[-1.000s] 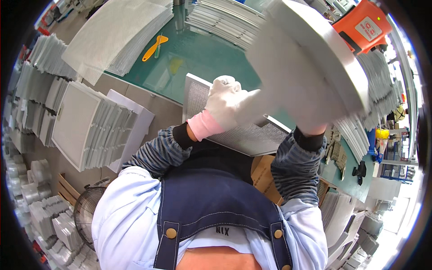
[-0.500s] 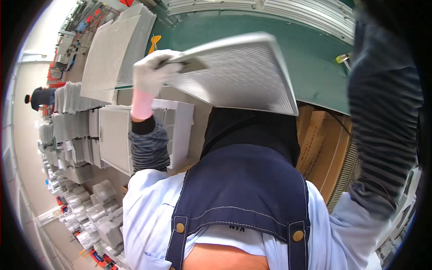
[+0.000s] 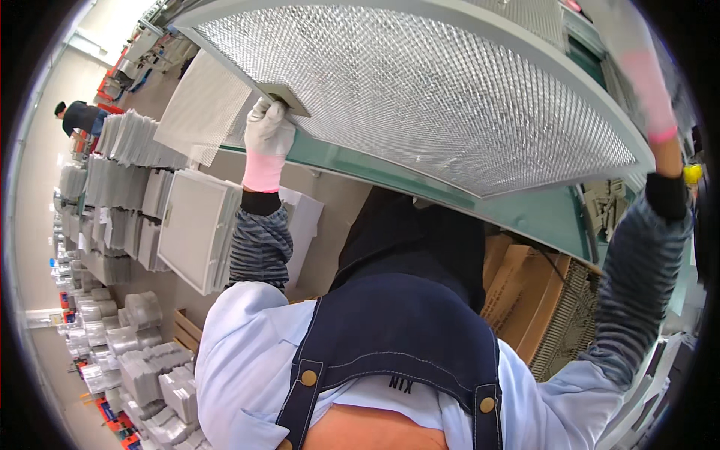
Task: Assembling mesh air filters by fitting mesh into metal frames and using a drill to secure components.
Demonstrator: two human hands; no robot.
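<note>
A large metal mesh filter panel (image 3: 420,90) in a pale frame is tilted up in front of me, above the green bench (image 3: 525,214). My left hand (image 3: 270,127), in a white glove with a pink cuff, is closed on the panel's near left edge. Right there a small dull plate (image 3: 285,99) sits against the frame and mesh. My right hand (image 3: 619,30), gloved the same way, is raised at the upper right beside the panel's right end. It is smeared by motion and its fingers are not clear, so a hold on the panel cannot be made out.
A loose mesh sheet (image 3: 206,109) overhangs the bench's left end. Stacked framed panels (image 3: 199,229) stand on the left, with a person (image 3: 81,118) beyond them. Cardboard boxes (image 3: 517,289) sit under the bench, and small metal parts (image 3: 606,206) lie at its right end.
The filter panel has moved up and toward me, now filling much more of the view with its mesh showing. My right hand has come into view at the upper right.
</note>
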